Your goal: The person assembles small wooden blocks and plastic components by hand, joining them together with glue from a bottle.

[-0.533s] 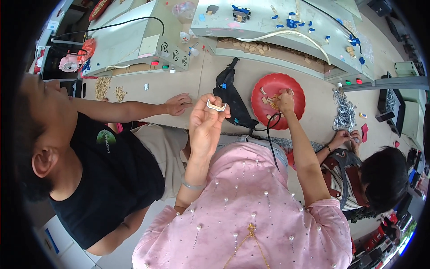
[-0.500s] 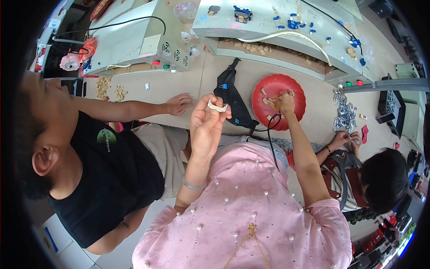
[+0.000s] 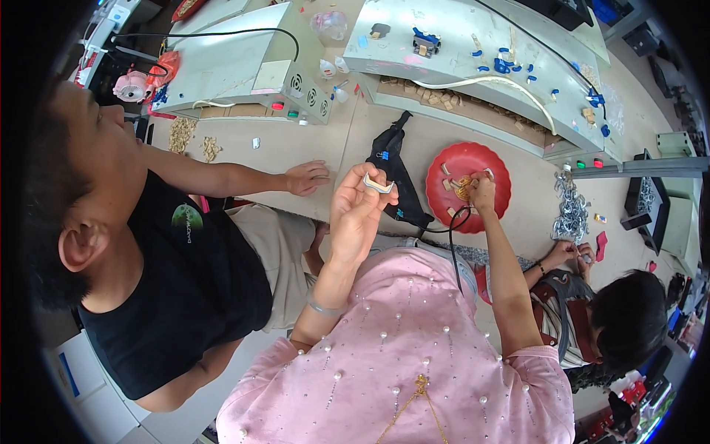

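My left hand is raised in front of my chest, pinching a small U-shaped piece by its middle between thumb and fingers. The piece is whitish outside and tan inside, with its two ends pointing up. Over the right part of a round red tray, my right hand has its fingers bent together beside a small heap of yellow loops. What those fingers hold, if anything, is hidden. Small tan pieces lie in the tray. Something white shows at a right fingertip.
A black pouch lies left of the tray, and a black cable runs past its near edge. Pale machine housings stand across the table. A co-worker's hand rests at left; another person handles metal parts at right.
The whole view has shifted, so things appear lower and slightly to the right. The U-shaped piece is tilted a little differently in my left hand. My right hand stays over the tray.
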Demonstrator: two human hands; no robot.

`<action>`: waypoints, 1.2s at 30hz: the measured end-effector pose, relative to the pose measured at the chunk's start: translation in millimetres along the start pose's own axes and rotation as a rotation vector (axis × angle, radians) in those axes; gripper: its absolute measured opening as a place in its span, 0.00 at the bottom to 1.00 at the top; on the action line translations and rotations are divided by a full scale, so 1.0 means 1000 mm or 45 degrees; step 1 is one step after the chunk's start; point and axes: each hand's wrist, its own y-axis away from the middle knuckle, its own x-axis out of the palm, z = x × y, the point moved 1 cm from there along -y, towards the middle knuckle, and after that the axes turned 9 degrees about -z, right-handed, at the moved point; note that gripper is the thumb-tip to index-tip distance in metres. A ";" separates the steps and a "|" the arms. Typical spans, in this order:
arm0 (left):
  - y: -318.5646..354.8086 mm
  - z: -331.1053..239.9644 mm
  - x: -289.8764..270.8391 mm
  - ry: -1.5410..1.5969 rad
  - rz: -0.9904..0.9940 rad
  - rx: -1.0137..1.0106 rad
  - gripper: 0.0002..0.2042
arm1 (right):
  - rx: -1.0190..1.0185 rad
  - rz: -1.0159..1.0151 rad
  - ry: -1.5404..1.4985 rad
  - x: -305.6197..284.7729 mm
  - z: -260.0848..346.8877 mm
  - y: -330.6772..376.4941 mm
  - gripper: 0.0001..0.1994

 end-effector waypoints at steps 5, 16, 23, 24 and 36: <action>-0.001 -0.003 -0.009 0.007 -0.006 -0.012 0.10 | 0.269 -0.028 -0.468 -0.046 0.058 0.001 0.18; -0.004 0.003 0.002 -0.118 0.124 -0.395 0.08 | -0.446 0.287 -1.155 -0.218 0.240 0.041 0.28; 0.003 -0.001 0.011 -0.165 0.179 -0.526 0.17 | -0.648 0.348 -0.863 -0.225 0.258 0.047 0.29; 0.004 -0.001 0.011 -0.164 0.175 -0.525 0.17 | -0.659 0.378 -0.886 -0.223 0.260 0.047 0.29; 0.007 0.004 0.007 -0.078 0.218 -0.499 0.14 | -0.590 0.526 -1.025 -0.213 0.263 0.051 0.28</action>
